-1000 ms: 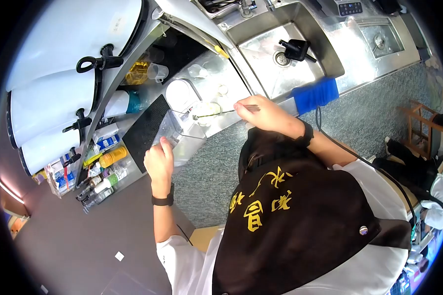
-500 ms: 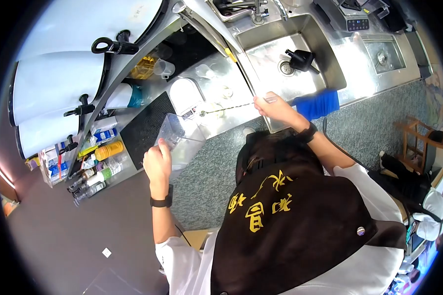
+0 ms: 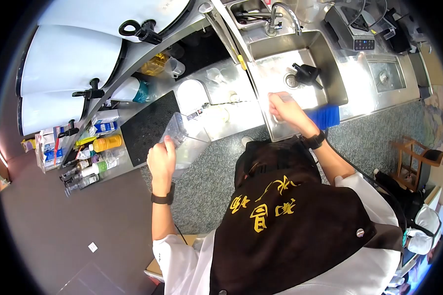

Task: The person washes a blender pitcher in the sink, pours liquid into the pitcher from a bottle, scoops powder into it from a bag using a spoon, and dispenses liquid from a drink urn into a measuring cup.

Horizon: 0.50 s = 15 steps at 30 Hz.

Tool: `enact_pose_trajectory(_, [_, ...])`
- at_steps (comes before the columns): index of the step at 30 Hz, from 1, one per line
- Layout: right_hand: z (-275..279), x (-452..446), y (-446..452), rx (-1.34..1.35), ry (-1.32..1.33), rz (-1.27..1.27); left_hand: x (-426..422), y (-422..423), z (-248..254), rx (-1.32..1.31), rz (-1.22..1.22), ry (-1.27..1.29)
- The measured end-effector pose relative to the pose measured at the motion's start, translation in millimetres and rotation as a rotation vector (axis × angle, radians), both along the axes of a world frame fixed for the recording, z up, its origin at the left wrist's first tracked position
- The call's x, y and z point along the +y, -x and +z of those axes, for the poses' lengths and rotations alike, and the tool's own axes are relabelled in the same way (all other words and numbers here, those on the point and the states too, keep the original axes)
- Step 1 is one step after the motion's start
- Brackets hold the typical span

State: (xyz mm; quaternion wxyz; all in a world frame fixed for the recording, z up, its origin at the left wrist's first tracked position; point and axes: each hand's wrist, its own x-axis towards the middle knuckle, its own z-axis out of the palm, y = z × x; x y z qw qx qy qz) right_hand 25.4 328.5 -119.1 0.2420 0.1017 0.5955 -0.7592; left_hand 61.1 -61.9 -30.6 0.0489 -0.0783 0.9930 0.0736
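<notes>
My left hand (image 3: 161, 160) is closed on the side of a clear plastic pitcher (image 3: 192, 147), tilted over the counter's front edge. In my right hand (image 3: 286, 112), the fingers are wrapped round the end of a bar spoon (image 3: 234, 103) with a thin twisted shaft. The spoon points left across the counter, its tip near the white kitchen scale (image 3: 191, 93) and apart from the pitcher. Glare hides what lies under the spoon.
A steel sink (image 3: 332, 73) holds a black object (image 3: 307, 74); a blue cloth (image 3: 325, 117) hangs over its front. Left are a black perforated mat (image 3: 150, 125), several bottles (image 3: 107, 143), and large white containers (image 3: 69, 54) with black taps. A measuring cup (image 3: 174, 67) stands behind.
The view has shifted, so the counter and sink appear lower and further right. Both hands keep their holds; the pitcher and spoon remain in about the same relation.
</notes>
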Motion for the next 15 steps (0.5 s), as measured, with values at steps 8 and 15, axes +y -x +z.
enact_pose_trajectory(8, [-39.2, 2.0, 9.8, -0.164, 0.114, 0.053, -5.3, -6.6, -7.1, 0.021, 0.021, -0.033])
enact_pose_trajectory(15, [-47.5, 1.0, 6.9, -0.205, 0.052, 0.072, -7.6, -10.6, -10.5, -0.021, 0.052, -0.036])
